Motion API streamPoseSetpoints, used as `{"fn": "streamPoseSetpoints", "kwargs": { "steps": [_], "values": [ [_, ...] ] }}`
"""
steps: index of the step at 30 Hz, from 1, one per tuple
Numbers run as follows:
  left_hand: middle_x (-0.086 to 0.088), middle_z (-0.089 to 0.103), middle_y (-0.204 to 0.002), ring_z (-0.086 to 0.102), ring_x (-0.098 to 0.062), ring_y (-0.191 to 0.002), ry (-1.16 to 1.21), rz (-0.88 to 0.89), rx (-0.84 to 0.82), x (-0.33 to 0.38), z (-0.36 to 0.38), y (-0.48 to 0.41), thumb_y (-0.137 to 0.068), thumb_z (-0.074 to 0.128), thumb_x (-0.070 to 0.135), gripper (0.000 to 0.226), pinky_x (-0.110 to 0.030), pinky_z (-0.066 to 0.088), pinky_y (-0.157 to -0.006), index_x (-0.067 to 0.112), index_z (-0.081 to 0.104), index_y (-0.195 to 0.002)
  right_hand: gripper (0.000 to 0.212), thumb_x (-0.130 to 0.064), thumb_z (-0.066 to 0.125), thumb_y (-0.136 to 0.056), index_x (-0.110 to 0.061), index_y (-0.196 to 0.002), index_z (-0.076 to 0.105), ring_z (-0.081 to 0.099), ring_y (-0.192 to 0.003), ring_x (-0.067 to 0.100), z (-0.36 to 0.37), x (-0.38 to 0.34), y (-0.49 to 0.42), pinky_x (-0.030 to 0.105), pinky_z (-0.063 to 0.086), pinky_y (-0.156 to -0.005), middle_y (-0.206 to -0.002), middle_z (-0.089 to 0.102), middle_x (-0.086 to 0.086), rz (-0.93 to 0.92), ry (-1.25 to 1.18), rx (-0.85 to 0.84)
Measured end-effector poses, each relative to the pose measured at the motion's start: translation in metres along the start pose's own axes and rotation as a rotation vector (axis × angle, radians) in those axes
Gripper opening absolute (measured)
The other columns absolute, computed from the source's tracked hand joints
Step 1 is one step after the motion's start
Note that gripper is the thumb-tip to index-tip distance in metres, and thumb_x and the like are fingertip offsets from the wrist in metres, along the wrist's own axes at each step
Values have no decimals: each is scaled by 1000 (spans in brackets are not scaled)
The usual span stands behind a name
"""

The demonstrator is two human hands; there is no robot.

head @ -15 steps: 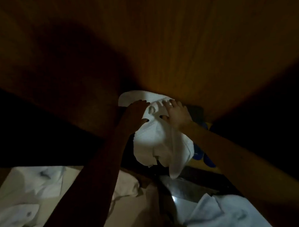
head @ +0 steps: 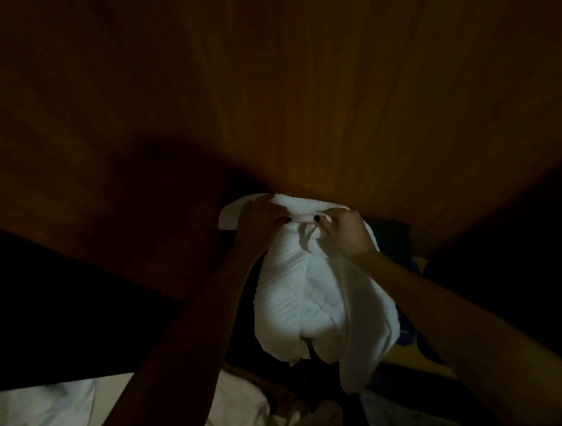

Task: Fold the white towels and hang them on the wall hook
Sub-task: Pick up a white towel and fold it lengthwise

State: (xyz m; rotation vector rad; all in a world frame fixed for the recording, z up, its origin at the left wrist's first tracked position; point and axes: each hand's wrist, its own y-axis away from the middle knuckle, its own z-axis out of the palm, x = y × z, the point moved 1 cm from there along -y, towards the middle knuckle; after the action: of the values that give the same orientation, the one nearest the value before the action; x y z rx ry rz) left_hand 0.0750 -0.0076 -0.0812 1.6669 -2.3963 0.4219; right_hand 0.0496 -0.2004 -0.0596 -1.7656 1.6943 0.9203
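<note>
1. The wooden wall (head: 299, 83) fills the upper view, dim, with the person's shadow falling on it at the left. It is the surface the towel is meant to hang from.
2. The white towel (head: 309, 295) hangs against the wall's lower part, bunched at the top and draping down in loose folds. Its weight pulls it straight, so the top edge is the only part that needs guiding.
3. More white cloths (head: 47, 413) lie low at the left, well apart from the wall, probably waiting for their turn.
4. A blue and yellow thing (head: 408, 355) shows just behind the towel's right edge; it is too dark to name.
5. The left hand (head: 260, 220) grips the towel's top edge with curled fingers, pressing it toward the wall to carry the weight.
6. The right hand (head: 348, 235) pinches a gathered bit of the towel just beside the left hand, seemingly working it over the hook.
7. The hook itself is hidden under cloth and fingers, so whether the towel has caught on it cannot be told.
</note>
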Motion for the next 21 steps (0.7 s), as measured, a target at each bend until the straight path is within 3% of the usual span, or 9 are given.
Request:
{"fn": "streamPoseSetpoints", "kwargs": {
  "steps": [3,6,8,10,13,16,21],
  "values": [
    [-15,71,-104,65,-28,-103,142,32,85,33,-46,-7,-93,57,13,20,-42,45,-96,4,74,-96,31,-18,54,-99,5,-81,64,41,-48,8,-47,-27,6,15,30,-46,-57,50,0,88,-50,-10],
    [-13,69,-80,65,-28,-75,240,41,49,73,-118,-10,-97,52,14,24,-42,44,-89,6,69,-83,36,-19,55,-99,-12,-64,55,39,-44,5,-104,-74,24,18,32,-46,-54,46,-2,67,-107,-3],
    [-14,69,-77,65,-28,-66,220,127,50,101,-176,-8,-94,49,11,26,-39,50,-75,1,69,-82,39,-21,55,-99,-17,-60,47,36,-43,3,-142,-115,40,18,30,-46,-52,43,-5,47,-142,36],
    [-14,70,-76,65,-28,-65,248,192,57,128,-237,-5,-91,48,13,28,-35,51,-66,-2,70,-81,39,-22,54,-99,-16,-62,47,38,-47,9,-182,-158,61,23,31,-48,-54,43,-3,48,-165,59],
    [-8,72,-86,66,-26,-78,346,105,25,169,-327,0,-94,49,19,27,-41,47,-84,5,72,-93,32,-23,52,-100,-12,-71,58,48,-60,19,-239,-219,100,30,36,-56,-65,53,5,34,-151,33],
    [0,74,-96,66,-19,-88,320,90,1,211,-407,17,-96,54,18,20,-45,42,-95,12,73,-98,31,-23,52,-100,-15,-70,58,49,-62,15,-293,-275,144,30,36,-57,-66,54,1,-10,-142,56],
    [0,73,-94,66,-13,-89,541,94,51,278,-514,48,-92,60,15,16,-29,47,-81,8,74,-95,23,-22,60,-95,-23,-72,62,56,-67,8,-371,-355,201,26,43,-59,-72,62,-6,-25,-139,141]
  ]
}}
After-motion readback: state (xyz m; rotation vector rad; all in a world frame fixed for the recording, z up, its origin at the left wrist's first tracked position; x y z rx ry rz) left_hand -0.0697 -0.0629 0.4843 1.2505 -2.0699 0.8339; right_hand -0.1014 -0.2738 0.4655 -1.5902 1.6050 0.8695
